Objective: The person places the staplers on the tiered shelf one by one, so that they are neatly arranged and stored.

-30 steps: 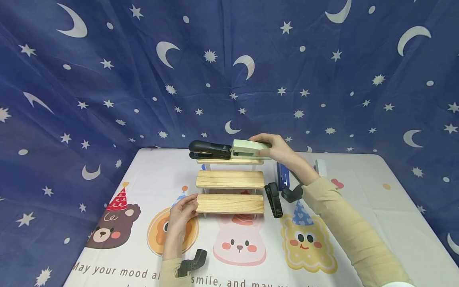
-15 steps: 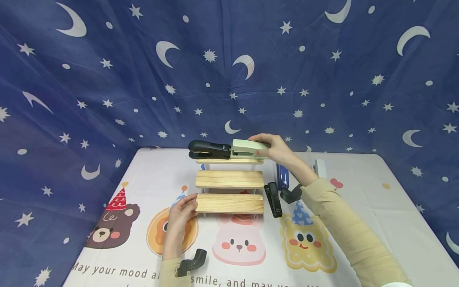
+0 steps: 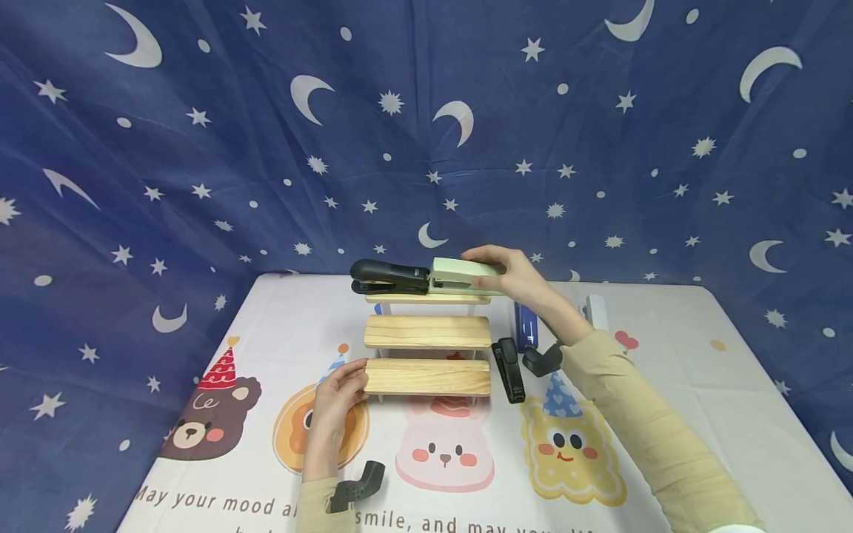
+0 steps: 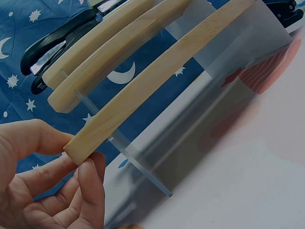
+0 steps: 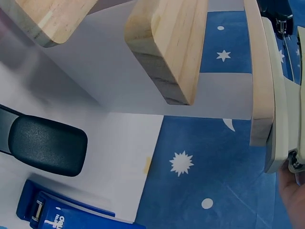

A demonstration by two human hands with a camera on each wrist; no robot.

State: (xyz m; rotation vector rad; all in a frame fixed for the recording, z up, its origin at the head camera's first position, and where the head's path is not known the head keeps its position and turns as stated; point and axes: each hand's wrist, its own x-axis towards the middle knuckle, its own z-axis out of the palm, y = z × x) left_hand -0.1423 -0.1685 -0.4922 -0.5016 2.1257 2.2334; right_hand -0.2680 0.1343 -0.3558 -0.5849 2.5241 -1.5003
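Observation:
A three-tier rack has pale wooden shelves on clear supports; its lowest shelf (image 3: 427,377) is pinched at the left end by my left hand (image 3: 338,392). In the left wrist view, thumb and fingers close around the end of that shelf (image 4: 157,81). On the top shelf (image 3: 426,300) lie a large black stapler (image 3: 389,278) at left and a pale green stapler (image 3: 456,275) at right, end to end. My right hand (image 3: 509,275) grips the green stapler's right end. In the right wrist view the green stapler (image 5: 276,105) lies along the shelf, overhanging its end.
Right of the rack lie a small black stapler (image 3: 509,370), a blue stapler (image 3: 526,326) and a white item (image 3: 596,312), partly behind my right arm. The middle shelf (image 3: 427,332) is bare. A dark blue star-printed cloth (image 3: 426,148) hangs behind the table.

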